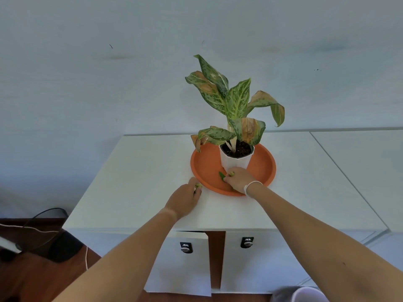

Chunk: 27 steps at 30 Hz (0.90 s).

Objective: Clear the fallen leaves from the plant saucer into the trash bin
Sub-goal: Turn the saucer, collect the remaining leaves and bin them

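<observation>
An orange plant saucer (205, 162) sits on a white cabinet top and carries a white pot (236, 159) with a speckled green plant (235, 101). My right hand (238, 178) rests inside the saucer's near part, in front of the pot, fingers pinched on a small green fallen leaf (221, 176). My left hand (185, 198) lies on the cabinet top just left of the saucer's rim, fingers curled; green shows at its fingertips, but whether that is a leaf I cannot tell. A trash bin (305, 294) shows partly at the bottom edge, right of centre.
The white cabinet (135, 171) has two doors with locks below its front edge; the left door stands slightly ajar. A second white surface (359, 162) adjoins on the right. Black cables and a dark object (63, 247) lie on the wooden floor at left. A pale wall stands behind.
</observation>
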Tool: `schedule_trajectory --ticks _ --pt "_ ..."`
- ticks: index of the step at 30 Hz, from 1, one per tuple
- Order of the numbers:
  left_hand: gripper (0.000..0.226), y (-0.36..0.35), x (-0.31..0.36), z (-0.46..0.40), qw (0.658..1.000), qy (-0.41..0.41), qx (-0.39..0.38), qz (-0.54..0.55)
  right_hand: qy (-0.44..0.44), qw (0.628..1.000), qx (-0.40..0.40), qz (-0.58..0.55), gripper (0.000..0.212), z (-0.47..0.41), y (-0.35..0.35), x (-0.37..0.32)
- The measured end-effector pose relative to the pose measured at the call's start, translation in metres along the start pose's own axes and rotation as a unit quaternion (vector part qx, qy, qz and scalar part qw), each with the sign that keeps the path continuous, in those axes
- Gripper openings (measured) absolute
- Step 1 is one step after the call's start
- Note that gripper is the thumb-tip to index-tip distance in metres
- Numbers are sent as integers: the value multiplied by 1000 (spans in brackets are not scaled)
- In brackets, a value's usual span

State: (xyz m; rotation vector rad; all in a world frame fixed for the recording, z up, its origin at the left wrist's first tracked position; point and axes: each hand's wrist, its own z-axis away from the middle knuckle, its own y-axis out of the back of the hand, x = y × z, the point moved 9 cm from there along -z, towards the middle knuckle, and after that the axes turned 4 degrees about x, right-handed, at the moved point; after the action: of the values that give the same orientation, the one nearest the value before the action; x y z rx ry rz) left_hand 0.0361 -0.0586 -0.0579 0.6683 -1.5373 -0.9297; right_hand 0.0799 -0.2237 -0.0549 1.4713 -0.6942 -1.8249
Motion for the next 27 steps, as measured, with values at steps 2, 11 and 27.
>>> schedule_trajectory --ticks 2,11,27 --pt "20 5 2 -1 1000 3 11 25 -33 996 -4 -81 30 2 8 5" --pt "25 12 58 -16 987 -40 35 152 -141 852 -68 -499 23 32 13 31" --pt "30 -94 245 -24 953 -108 -118 258 -194 690 171 -675 33 135 113 208"
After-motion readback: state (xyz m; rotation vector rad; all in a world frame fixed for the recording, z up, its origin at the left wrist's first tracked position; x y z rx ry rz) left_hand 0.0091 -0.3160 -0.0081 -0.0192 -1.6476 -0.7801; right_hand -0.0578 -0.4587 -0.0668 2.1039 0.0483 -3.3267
